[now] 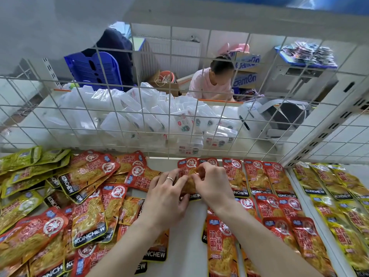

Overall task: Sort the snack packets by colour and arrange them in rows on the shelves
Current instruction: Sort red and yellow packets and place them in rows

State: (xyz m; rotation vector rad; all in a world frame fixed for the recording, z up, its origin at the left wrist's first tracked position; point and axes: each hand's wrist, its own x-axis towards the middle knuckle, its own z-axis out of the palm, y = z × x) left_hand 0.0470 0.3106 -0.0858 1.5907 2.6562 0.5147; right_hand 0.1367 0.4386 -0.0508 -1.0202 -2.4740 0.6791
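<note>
While L hand (165, 196) holds pkt (189, 186), R (213, 184) pinches.

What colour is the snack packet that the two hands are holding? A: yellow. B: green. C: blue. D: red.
D: the left hand and the right hand both hold a red packet, next to the row of other red ones.

"KONCHEW" on red snack packets (88, 220); cardboard-box (246, 79) lettering unclear

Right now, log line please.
left hand: holds red packet | right hand: pinches it | place: back row left end | pile: unsorted
</note>
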